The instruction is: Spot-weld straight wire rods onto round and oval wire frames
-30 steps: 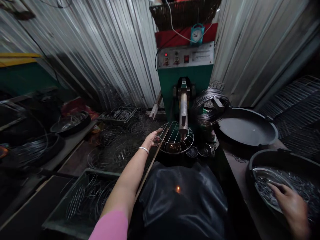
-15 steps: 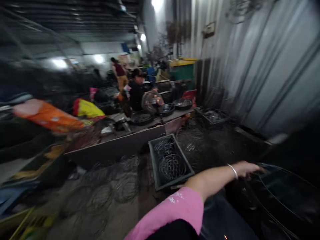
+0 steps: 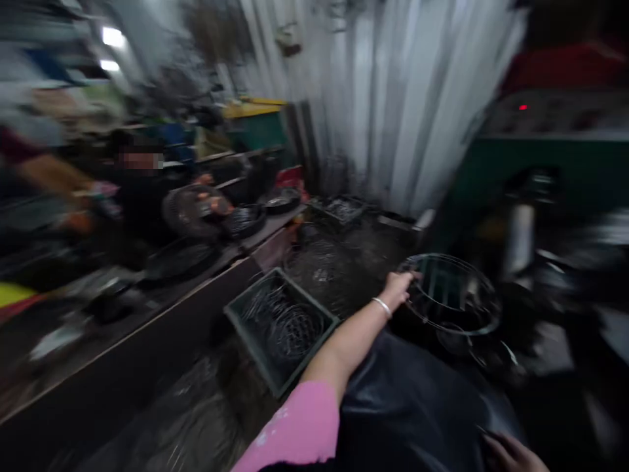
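My left hand (image 3: 399, 288), with a silver bracelet at the wrist and a pink sleeve up the arm, is closed on the rim of a round wire frame (image 3: 445, 328). The frame is held tilted, out to the right of the crate. Low at the right edge of my lap is my right hand (image 3: 514, 453), partly cut off by the picture's bottom. Its fingers look curled round a thin dark thing, too blurred to name. Left of my left forearm, a grey-green crate (image 3: 253, 351) holds several round wire pieces (image 3: 295, 331).
A long low board (image 3: 162, 334) runs along the left. Behind it are a fan (image 3: 194, 210), dark round trays (image 3: 282, 200) and a co-worker (image 3: 140, 196). A corrugated metal wall (image 3: 373, 111) stands ahead. Blurred machinery (image 3: 523, 242) fills the right side.
The view has swung to the right. The wire frame in my left hand now shows nearly whole, nearer the middle. My right hand and the machinery have come into view.
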### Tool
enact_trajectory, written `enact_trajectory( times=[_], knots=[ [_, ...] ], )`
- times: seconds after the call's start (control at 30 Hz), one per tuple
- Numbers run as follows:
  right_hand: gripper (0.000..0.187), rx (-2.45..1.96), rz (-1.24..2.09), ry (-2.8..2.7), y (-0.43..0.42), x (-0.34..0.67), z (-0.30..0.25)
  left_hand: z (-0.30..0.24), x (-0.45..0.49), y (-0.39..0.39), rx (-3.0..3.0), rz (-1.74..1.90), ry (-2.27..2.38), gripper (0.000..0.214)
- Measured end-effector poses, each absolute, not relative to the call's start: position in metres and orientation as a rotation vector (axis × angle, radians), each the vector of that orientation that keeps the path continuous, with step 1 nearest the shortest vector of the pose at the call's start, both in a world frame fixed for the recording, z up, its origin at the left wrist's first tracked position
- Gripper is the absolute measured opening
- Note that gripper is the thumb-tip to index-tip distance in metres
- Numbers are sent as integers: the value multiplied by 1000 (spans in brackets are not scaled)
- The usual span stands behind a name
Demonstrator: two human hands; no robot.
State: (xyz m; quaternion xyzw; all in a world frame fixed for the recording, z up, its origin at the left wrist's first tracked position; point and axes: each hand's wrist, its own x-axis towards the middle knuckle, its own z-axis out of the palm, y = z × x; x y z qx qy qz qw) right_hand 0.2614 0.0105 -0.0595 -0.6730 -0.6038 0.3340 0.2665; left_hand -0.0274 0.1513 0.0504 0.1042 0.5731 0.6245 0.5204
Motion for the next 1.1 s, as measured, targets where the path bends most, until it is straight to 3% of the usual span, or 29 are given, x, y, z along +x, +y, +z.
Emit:
enact_trajectory(
  times=[0.13,0.27,0.4,0.63,1.1],
  knots=[
    [34,-1683,1324,-1352,10,269,-45,46,-27,148,349,1402,1363,14],
    [41,-1374,1193,-1075,43,243,-4,34,-19,147,403,1385,1343,22],
    [35,-1165,1139,-1118,72,198,21,29,-13,145,390,1427,1347,29],
    [29,-1340,1060,-1380,88,181,12,21,-15,150,454,1453,1345,33],
    [25,-1333,1110,-1313,95,183,14,19,-14,152,428,1459,1277,39]
  ],
)
